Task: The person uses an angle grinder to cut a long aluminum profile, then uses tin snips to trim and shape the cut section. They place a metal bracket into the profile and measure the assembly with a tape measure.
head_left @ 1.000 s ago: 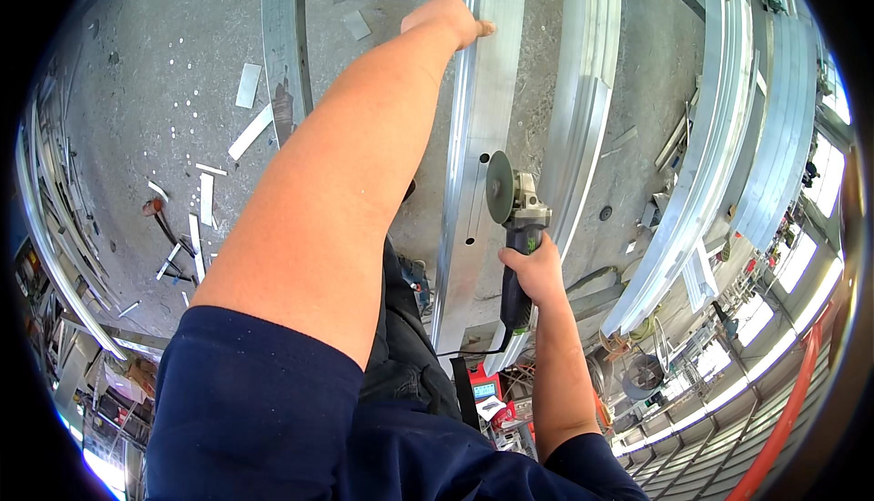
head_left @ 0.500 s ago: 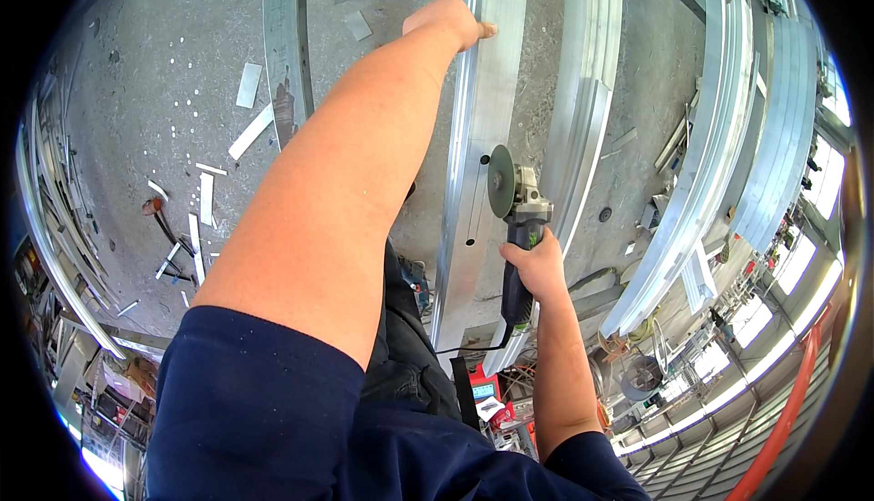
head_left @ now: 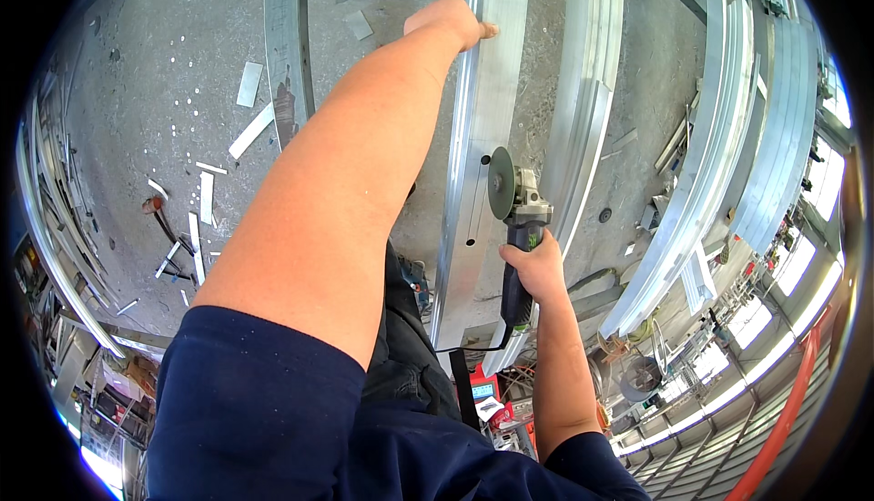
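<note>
The left hand (head_left: 444,22) lies at the far stretch of a long, flat, silver metal bar (head_left: 496,91), curled at its left edge with one digit over its face, probably to steady it; how firmly it grips I cannot tell, since the other fingers are hidden behind the hand. The right hand (head_left: 537,266) is closed around the dark body of a handheld angle grinder (head_left: 526,214) with a grey-green round disc (head_left: 500,184), over the right edge of the bar. Gripping the body behind the metal head seems to keep the fingers clear of the disc.

Two dark holes mark the bar's face: an upper round hole (head_left: 485,160) just left of the disc, and a lower round hole (head_left: 471,242) nearer the person. Whether the disc touches the bar or spins cannot be made out. The bar's far end is cut off by the frame, and the grinder's black cord (head_left: 482,350) disappears near the person's dark clothing.
</note>
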The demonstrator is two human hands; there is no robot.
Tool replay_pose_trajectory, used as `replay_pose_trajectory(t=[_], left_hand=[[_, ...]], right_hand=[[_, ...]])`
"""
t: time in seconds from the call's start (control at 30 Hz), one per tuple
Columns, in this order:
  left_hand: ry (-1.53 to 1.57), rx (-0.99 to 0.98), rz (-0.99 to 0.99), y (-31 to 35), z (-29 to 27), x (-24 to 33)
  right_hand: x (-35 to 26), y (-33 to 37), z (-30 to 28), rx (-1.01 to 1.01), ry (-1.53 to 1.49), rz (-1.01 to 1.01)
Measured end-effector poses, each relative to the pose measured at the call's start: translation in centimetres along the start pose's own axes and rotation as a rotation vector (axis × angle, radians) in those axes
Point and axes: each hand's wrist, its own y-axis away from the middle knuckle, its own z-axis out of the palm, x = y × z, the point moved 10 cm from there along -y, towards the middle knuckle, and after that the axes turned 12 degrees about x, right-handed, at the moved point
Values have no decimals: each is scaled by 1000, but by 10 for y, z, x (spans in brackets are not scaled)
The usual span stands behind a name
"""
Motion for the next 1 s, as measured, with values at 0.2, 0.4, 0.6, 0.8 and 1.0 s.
replay_pose_trajectory(t=[0.2, 0.4, 0.6, 0.8, 1.0], left_hand=[[-4, -9, 6, 1, -1, -2], [-4, -17, -3, 2, -2, 0], [-6, -9, -4, 3, -1, 1], [-8, -12, -2, 4, -1, -1], [11, 9, 19, 0, 1, -2]], right_hand=[[1, 3, 3, 1, -15, -8], [12, 4, 3, 7, -23, -21], [25, 11, 3, 13, 11, -3], [20, 9, 7, 17, -48, -8], [9, 9, 5, 32, -53, -10]])
